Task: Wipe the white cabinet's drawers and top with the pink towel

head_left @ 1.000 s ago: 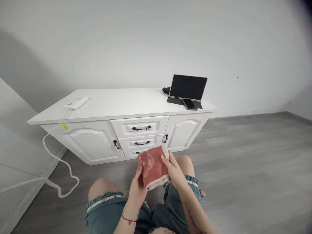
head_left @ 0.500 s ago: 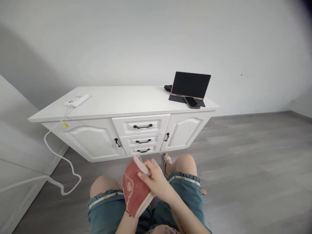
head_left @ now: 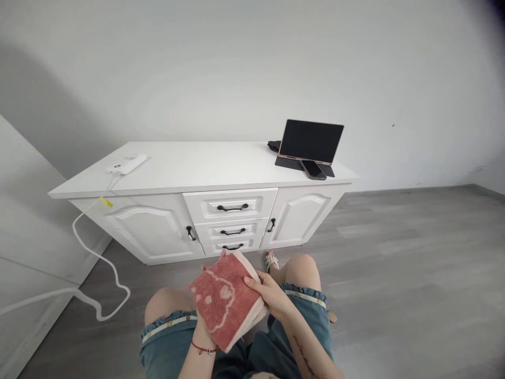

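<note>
Cloth [head_left: 224, 300]: red, folded, pale-edged, pale outlined motif.
Right hand [head_left: 272, 296]: my fingers pinch its right edge.
Left hand [head_left: 200, 325]: beneath; I cannot tell its grip.

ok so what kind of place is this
Probably a room in a home: a white sideboard with drawers and doors, a power strip on top, and a grey wood-look floor.
</note>
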A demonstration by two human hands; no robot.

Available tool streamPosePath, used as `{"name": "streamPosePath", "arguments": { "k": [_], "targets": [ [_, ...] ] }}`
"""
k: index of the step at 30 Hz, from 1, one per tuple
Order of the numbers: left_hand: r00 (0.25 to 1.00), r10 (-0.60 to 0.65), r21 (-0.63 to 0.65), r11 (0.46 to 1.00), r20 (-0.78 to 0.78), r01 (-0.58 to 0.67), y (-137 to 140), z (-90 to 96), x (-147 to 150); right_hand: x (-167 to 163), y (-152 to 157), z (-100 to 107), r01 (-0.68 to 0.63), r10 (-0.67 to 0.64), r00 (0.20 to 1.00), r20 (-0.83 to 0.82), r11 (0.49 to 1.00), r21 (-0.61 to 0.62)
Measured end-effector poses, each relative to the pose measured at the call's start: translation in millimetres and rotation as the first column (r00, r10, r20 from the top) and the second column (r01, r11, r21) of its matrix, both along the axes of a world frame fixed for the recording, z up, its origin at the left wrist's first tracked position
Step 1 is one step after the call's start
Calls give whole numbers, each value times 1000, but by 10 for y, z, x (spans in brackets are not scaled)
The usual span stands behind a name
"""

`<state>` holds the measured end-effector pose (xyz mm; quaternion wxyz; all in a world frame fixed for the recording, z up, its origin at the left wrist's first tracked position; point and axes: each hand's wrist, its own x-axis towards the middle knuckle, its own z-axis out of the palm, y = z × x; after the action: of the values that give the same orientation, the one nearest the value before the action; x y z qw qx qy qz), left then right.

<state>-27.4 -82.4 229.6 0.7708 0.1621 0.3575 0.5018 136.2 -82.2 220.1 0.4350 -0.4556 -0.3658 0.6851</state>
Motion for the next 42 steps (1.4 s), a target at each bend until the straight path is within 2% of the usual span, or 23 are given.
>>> {"name": "streamPosePath", "arguments": {
  "k": [3, 5, 7, 10, 13, 15, 17, 22, 25, 28, 31, 33, 36, 38, 40, 42],
  "targets": [
    [984, -135, -55, 988, 115, 142, 112, 114, -131, 175, 74, 137, -41, 33, 994, -106, 996, -79],
    [973, -210, -105, 970, 94, 220, 147, 116, -180, 294, 153, 229, -85, 72, 985, -156, 993, -76],
    [970, -241, -127, 962, 23, 242, 158, 95, -171, 359, 232, 247, -95, 79, 965, -248, 994, -51],
    [982, -160, -87, 985, -102, 152, 172, 85, -85, 333, 293, 73, -12, -21, 909, -415, 997, -77],
    [974, -30, -50, 999, -223, 20, 216, 99, -31, 254, 256, -221, 48, -134, 892, -432, 978, -204],
    [944, 40, -16, 999, -327, -48, 256, 104, -42, 228, 203, -363, 100, -186, 915, -358, 964, -247],
    [912, 96, 45, 995, -399, -85, 295, 106, -70, 226, 159, -411, 129, -193, 939, -285, 965, -229],
    [882, 154, 135, 985, -446, -103, 375, 85, -82, 256, 157, -259, 229, -237, 937, -255, 971, -61],
    [870, 139, 126, 988, -473, -90, 426, 37, -87, 287, 193, -168, 129, -115, 988, -100, 980, 150],
    [870, 85, 122, 992, -486, -28, 474, 6, -151, 326, 223, -108, -28, -31, 985, 168, 941, 337],
    [855, 42, 174, 983, -517, 57, 520, 25, -247, 337, 228, -37, -98, -54, 936, 348, 909, 405],
    [814, 43, 230, 967, -579, 113, 548, 52, -302, 322, 220, 9, -113, -85, 902, 423, 900, 421],
    [761, 62, 303, 936, -645, 180, 571, 91, -354, 300, 207, 51, -121, -123, 837, 533, 908, 400],
    [731, 28, 308, 918, -682, 251, 567, 124, -367, 308, 205, 62, -176, -100, 780, 617, 912, 370],
    [640, -48, 276, 875, -767, 397, 554, 173, -372, 337, 206, 68, -276, -46, 692, 721, 905, 323],
    [453, -108, 206, 782, -885, 589, 547, 233, -376, 376, 208, 74, -360, 3, 584, 812, 897, 256]
  ]
}}
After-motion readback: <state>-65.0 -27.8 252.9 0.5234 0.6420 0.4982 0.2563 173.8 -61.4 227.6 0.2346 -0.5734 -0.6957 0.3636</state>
